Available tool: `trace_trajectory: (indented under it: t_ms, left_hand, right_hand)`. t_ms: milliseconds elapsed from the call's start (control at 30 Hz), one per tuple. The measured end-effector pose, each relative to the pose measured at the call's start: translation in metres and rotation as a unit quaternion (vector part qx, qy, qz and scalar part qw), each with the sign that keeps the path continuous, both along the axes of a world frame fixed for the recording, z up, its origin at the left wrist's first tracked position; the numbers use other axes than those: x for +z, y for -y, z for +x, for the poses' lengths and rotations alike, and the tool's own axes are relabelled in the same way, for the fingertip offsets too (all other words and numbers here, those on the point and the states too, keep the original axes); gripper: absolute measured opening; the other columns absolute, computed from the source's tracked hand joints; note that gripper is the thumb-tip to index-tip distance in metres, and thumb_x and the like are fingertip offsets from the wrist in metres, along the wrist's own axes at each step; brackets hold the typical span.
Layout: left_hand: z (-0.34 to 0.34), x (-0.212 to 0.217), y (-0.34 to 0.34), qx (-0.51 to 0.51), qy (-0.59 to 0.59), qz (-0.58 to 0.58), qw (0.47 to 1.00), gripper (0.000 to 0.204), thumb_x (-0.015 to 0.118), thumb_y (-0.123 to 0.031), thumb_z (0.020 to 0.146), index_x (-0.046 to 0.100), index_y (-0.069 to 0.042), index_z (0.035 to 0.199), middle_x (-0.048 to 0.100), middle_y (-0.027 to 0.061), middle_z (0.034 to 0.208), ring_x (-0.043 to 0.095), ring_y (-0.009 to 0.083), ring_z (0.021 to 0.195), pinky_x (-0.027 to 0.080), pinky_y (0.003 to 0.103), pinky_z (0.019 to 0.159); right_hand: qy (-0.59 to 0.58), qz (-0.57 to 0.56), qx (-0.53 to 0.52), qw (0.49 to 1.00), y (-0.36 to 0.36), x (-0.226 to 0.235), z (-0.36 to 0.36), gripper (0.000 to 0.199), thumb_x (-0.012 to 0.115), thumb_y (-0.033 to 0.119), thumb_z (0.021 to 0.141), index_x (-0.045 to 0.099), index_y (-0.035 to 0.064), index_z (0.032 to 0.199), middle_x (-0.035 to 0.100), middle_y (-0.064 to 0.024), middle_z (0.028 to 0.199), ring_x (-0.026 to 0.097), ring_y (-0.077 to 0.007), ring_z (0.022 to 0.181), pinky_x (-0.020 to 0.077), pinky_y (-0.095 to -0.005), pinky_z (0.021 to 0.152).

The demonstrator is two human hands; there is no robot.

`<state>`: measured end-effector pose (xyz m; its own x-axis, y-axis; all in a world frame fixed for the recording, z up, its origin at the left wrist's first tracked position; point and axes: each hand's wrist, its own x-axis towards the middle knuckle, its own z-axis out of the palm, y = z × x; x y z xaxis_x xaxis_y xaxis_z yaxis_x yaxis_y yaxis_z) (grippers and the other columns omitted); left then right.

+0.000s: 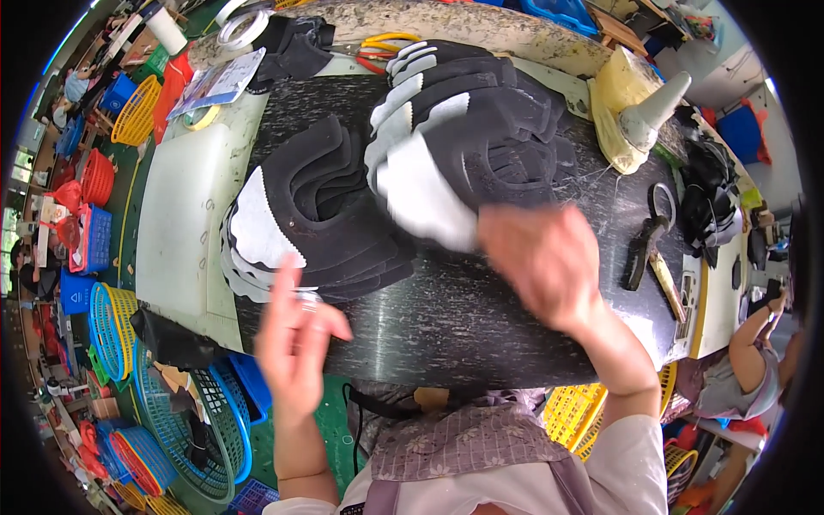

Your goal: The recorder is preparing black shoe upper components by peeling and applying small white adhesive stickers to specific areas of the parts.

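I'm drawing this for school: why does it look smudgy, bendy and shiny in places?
Head view: the right hand and the black-and-white fabric piece beside it look smeared, like motion blur; head view: pale glare shines on the black tabletop; head view: the fisheye lens bends straight edges and leaves corners dark.

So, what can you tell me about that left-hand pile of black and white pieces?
The pile is several curved, matte black pieces, fabric-like in look, overlapping in a loose fan. The top piece carries a white patch with a toothed inner edge and a wavy outer one; more white edges show underneath. It lies on the streaked black tabletop. The left hand's index fingertip overlaps its near edge; whether it presses there is unclear.
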<state>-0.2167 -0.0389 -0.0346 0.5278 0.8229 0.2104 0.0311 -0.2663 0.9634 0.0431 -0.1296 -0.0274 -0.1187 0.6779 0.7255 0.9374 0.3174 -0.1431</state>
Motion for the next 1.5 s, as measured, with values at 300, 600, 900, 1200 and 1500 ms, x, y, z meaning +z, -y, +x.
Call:
trace_trajectory:
  t_ms: [300,600,900,1200,1500]
  left_hand:
    - [0.035,-0.001,0.045,-0.272,-0.018,-0.164,0.948,0.065,0.046,0.000,0.088,0.014,-0.004,0.145,0.062,0.0073,0.075,0.055,0.0080,0.066,0.043,0.020,0.062]
    - [0.043,0.005,0.064,-0.286,-0.151,-0.039,0.945,0.074,0.051,0.006,0.084,0.010,-0.005,0.145,0.061,0.0128,0.075,0.060,0.0229,0.062,0.048,0.033,0.062]
    - [0.047,-0.001,0.004,-0.081,-0.259,0.276,0.922,0.034,0.056,0.001,0.078,0.058,0.000,0.112,0.052,0.0095,0.076,0.055,0.0236,0.071,0.044,0.033,0.060]
    - [0.078,-0.003,-0.013,-0.199,-0.290,0.173,0.920,0.036,0.078,-0.015,0.063,0.056,0.001,0.086,0.052,0.0065,0.077,0.053,0.0224,0.072,0.043,0.032,0.066]
    - [0.040,-0.028,0.053,-0.164,-0.052,-0.383,0.908,0.024,0.068,-0.004,0.079,0.062,0.003,0.101,0.066,0.0072,0.093,0.062,0.0117,0.084,0.048,0.027,0.074]
  right_hand:
    - [-0.242,-0.148,0.063,0.957,0.071,0.007,-0.058,0.023,0.072,0.009,0.070,0.066,0.0045,0.091,0.060,-0.0031,0.083,0.058,-0.0157,0.062,0.0465,-0.0264,0.051]
    - [-0.173,-0.211,0.111,0.956,0.069,-0.001,-0.049,0.024,0.070,0.009,0.072,0.064,0.0023,0.095,0.059,-0.0034,0.082,0.059,-0.0177,0.069,0.0491,-0.0284,0.055]
    - [-0.616,-0.206,0.051,0.759,0.084,-0.024,-0.034,0.004,0.051,-0.004,0.089,0.052,-0.0021,0.092,0.058,-0.0119,0.097,0.062,-0.0171,0.087,0.0528,-0.0285,0.074]
    - [-0.464,-0.268,0.027,0.844,0.087,-0.041,-0.043,0.010,0.059,-0.004,0.084,0.056,-0.0014,0.092,0.061,-0.0102,0.091,0.064,-0.0167,0.081,0.0541,-0.0283,0.069]
    - [-0.559,-0.306,0.030,0.770,0.096,-0.040,-0.033,0.010,0.066,0.002,0.080,0.064,-0.0017,0.090,0.065,-0.0085,0.085,0.065,-0.0144,0.080,0.0528,-0.0247,0.068]
